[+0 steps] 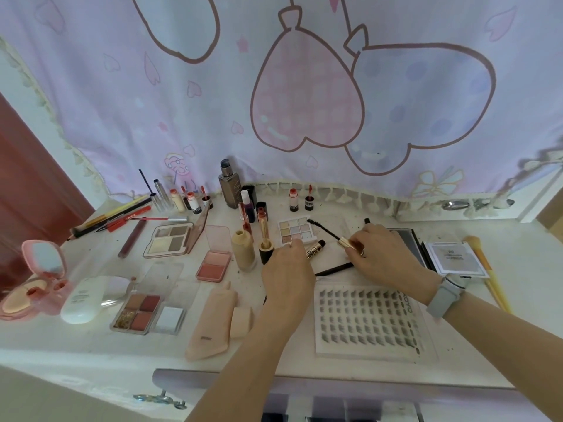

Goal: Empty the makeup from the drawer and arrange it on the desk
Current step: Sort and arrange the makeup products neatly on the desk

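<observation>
Bench [91,339]: two hands over the middle. Left hand [288,269] pinches one mascara tube [315,248]; right hand [380,254] pinches one wand [327,231], brush clear of the tube. Just before the tube: one lash tray [365,321]. Left of it: three open palettes, one compact [45,266]. Drawer [335,403] open below the tray.

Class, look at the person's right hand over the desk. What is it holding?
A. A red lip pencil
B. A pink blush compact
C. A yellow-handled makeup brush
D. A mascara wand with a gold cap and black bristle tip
D: the right hand pinches the gold-capped mascara wand with the black bristle tip, pulled out of the gold and black mascara tube that the left hand holds.
</observation>
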Tool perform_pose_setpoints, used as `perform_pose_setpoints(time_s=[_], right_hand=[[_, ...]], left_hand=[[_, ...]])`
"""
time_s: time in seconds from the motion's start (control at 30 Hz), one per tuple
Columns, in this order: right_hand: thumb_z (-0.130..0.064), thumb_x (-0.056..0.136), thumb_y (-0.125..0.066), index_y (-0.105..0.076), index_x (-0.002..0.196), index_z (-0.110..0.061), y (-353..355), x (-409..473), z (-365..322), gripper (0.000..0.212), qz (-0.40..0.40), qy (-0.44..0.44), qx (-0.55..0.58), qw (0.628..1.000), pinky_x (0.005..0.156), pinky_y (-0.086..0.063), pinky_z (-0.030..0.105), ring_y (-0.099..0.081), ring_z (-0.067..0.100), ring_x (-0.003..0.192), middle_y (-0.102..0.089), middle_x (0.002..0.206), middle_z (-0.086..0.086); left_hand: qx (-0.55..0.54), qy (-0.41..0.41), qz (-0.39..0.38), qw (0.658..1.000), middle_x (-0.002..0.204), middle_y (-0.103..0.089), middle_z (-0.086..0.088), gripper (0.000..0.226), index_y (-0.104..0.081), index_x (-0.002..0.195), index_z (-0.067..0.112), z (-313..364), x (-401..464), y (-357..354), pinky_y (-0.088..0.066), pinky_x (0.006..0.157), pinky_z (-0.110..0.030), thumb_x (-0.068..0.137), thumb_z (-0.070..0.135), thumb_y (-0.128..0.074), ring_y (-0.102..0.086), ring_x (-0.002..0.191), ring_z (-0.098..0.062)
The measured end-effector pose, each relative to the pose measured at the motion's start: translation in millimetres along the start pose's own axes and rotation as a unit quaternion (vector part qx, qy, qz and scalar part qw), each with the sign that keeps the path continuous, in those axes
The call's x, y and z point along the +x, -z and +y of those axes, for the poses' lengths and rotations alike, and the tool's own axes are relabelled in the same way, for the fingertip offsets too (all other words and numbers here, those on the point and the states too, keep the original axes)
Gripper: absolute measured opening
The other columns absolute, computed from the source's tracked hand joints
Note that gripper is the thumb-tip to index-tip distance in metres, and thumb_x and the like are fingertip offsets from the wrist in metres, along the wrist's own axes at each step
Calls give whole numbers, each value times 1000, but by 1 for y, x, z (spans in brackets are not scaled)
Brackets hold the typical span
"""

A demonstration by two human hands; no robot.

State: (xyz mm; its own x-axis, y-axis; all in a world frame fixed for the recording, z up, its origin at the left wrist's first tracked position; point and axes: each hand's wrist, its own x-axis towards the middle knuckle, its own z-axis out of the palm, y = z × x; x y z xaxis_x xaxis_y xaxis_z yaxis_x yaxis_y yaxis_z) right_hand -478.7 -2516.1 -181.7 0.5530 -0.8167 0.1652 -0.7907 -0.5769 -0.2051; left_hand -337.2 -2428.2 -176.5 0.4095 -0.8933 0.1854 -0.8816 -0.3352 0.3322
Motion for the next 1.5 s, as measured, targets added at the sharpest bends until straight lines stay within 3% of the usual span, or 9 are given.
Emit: perform_pose_setpoints(time_s=[0.27, 0.37, 0.5, 0.83, 0.9, 1.03, 1.17, 1.3, 1.5], right_hand=[[-36, 94, -41, -59, 119, -21, 3, 4, -3, 33, -39, 28, -51, 998, 87, -33, 31, -44, 20, 106, -54, 107, 1], [-36, 95, -40, -58, 118, -22, 5, 7, -4, 33, -57, 32, -71, 995, 88, -33, 31, -43, 20, 107, -54, 108, 1], [-38, 95, -39, -58, 119, -22, 7, 8, -3, 35, -75, 41, -86, 993, 90, -33, 33, -43, 20, 109, -54, 112, 1], [-36, 94, -39, -53, 124, -25, 8, 9, 2, 34, -94, 55, -77, 991, 88, -31, 32, -42, 19, 110, -53, 116, -1], [-37, 94, -40, -52, 126, -26, 8, 10, 3, 36, -100, 54, -70, 991, 88, -31, 32, -42, 18, 111, -53, 118, -2], [-36, 93, -44, -49, 129, -23, 11, 6, 10, 39, -85, 56, -34, 994, 94, -31, 35, -42, 20, 117, -50, 125, -2], [-26, 83, -52, -68, 93, -15, 13, -5, 13, 23, 92, 164, -45, 981, 73, -41, 34, -56, 25, 87, -61, 92, 5], [-31, 82, -49, -71, 81, -18, 9, -9, 11, 25, 45, 263, -105, 958, 65, -24, 26, -39, 15, 78, -58, 80, 0], [-29, 69, -77, -72, 73, -24, 4, 1, 2, 8, 5, 289, -122, 949, 64, -28, 22, -52, 16, 70, -56, 70, -6]], left_hand=[[-12, 4, 28, 1000, 93, -62, -6, 13, -53, 100, 10, -4, -4, -2, -16, 44, -21, 92, 9, -43, -42, 72, -17], [-9, 3, 28, 1000, 95, -61, -4, 14, -52, 101, 12, -5, -4, -3, -20, 45, -22, 93, 11, -41, -47, 75, -17], [-9, 3, 25, 1000, 98, -61, -3, 14, -52, 104, 13, -9, -4, -3, -31, 59, -26, 94, 12, -42, -56, 87, -19], [-53, -28, 66, 996, 103, -62, -6, 18, -57, 106, 10, -13, -9, -3, -37, 65, -28, 93, 15, -45, -56, 93, -24], [-70, -38, 84, 993, 99, -63, -8, 17, -60, 103, 8, -12, -12, -1, -39, 63, -29, 90, 14, -52, -57, 90, -26], [-67, -88, 145, 983, 73, -66, -3, 15, -66, 78, 10, -17, -17, -2, -42, 47, -25, 68, 8, -77, -61, 64, -22], [-77, -101, 158, 979, 72, -65, 0, 16, -65, 78, 12, -26, -31, -6, -43, 51, -27, 68, 7, -77, -59, 63, -20], [-82, -88, 156, 980, 79, -67, 1, 13, -67, 84, 13, -32, -44, -8, -43, 66, -28, 72, 8, -72, -62, 69, -18], [-86, -88, 167, 978, 77, -66, 5, 5, -65, 80, 17, -35, -50, -6, -36, 74, -26, 76, 15, -62, -62, 73, -16]])
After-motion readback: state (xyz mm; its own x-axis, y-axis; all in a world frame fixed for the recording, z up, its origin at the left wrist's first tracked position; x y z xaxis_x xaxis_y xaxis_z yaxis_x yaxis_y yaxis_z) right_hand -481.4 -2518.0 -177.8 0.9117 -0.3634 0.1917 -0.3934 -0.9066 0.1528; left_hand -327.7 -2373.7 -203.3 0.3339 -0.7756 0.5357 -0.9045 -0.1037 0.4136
